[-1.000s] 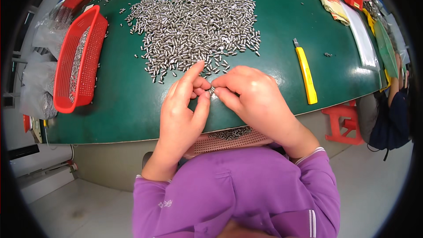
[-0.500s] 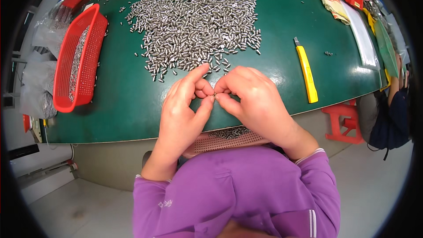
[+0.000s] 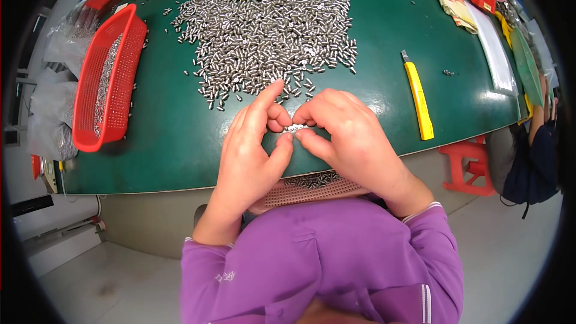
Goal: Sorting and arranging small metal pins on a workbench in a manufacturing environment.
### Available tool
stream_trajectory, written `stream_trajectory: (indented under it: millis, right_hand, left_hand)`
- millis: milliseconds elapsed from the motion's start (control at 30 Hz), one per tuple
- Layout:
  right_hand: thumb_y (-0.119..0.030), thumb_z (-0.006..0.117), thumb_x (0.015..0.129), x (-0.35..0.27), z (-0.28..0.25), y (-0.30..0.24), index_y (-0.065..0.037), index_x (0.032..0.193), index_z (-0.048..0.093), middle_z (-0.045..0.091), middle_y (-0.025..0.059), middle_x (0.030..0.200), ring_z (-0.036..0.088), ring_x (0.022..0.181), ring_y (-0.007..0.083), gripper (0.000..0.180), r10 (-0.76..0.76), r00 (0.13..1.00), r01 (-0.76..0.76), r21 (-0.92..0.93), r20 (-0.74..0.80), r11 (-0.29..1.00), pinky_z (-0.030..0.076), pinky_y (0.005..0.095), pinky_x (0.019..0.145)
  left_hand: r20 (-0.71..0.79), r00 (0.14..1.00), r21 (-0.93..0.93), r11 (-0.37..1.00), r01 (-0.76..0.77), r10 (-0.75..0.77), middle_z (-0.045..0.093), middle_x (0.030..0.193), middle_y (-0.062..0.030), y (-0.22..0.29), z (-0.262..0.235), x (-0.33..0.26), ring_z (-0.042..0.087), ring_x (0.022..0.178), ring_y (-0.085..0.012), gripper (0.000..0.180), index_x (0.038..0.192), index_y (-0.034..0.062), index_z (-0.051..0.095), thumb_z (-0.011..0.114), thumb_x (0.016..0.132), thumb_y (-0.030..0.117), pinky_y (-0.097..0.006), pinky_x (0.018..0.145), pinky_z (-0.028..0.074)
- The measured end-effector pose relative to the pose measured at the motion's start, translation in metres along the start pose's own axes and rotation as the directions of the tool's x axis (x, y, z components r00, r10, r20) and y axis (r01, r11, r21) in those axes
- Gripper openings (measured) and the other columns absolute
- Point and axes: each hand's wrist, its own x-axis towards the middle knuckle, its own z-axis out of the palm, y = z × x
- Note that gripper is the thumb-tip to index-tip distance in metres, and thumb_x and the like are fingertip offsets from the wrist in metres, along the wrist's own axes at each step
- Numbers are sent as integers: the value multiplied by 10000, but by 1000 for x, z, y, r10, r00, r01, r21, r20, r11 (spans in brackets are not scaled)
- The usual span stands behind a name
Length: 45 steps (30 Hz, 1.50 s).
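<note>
L hand (image 3: 252,150): fingers curled in, thumb + index tips pinched on left end of pins row, index sticking up twd 12.
R hand (image 3: 348,135): mirrors L, thumb + index tips pinched on right end of same row, knuckles up.
Grip: both nearly closed, fingertips of the 2 hands almost touching; only the row betw them.
Pins row (image 3: 294,127): short line of small silver pins, end to end, lying 9-to-3, held betw both hands' tips just above counter (image 3: 174,144), near its 6 edge.
Pin pile (image 3: 270,24): big loose spread of same silver pins on green counter, at 12 of hands; nearest strays just beside index tips.
Red basket (image 3: 111,78): long mesh tray at 9-10 of hands, well apart, more pins inside.
Knife (image 3: 418,97): yellow utility knife at 3 of R hand, near, lying roughly 12-to-6, not touched.
Pink board (image 3: 312,191): perforated board at 6 of hands, under wrists, below counter edge; some pins on it.
Stool (image 3: 465,165): red, on floor at 4, well apart.
Far 1-2: cloth, plastic sheets, small red bits; detail too small to tell.
Other person (image 3: 531,150): dark sleeve at 3 rim.
</note>
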Motion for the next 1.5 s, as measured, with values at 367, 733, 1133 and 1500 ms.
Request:
stream_trajectory:
  millis: [367, 733, 1133, 1500]
  right_hand:
    - [-91, 760, 800, 7, 7, -6, -51, 996, 650, 604, 119, 945, 604, 901, 343, 229, -41, 999, 40, -42, -18, 998, 508, 452, 800]
    - [-117, 798, 782, -19, -27, -20, -77, 1024, 708, 633, 85, 945, 638, 923, 305, 261, -97, 930, 68, 95, 354, 993, 526, 424, 830]
    - [-54, 700, 847, 12, -9, 2, -14, 978, 641, 600, 151, 935, 600, 908, 367, 150, -25, 999, 18, -183, -37, 983, 508, 464, 802]
    - [-21, 706, 831, 6, -7, -2, -48, 984, 668, 660, 105, 944, 645, 918, 333, 160, 2, 1000, -4, -93, -19, 996, 524, 440, 824]
  left_hand:
    - [-109, 989, -228, 971, 75, -102, 585, 1024, -83, -4, 3, 0, 551, 872, -138, 731, 1537, -7, 373, 483, 824, -127, -271, 796, 493]
    - [-120, 991, -28, 998, 55, -58, 627, 1143, -127, 0, 3, 1, 590, 951, -208, 679, 1494, 7, 454, 526, 831, -124, -321, 841, 509]
    - [-19, 996, 133, 988, -83, 87, 661, 1137, -134, -1, 5, 6, 600, 1064, -308, 657, 1472, 14, 478, 602, 837, -100, -424, 965, 483]
    - [-22, 999, 66, 997, -45, 47, 663, 1038, -115, -1, 4, 3, 614, 990, -282, 649, 1444, 22, 508, 644, 822, -101, -407, 910, 505]
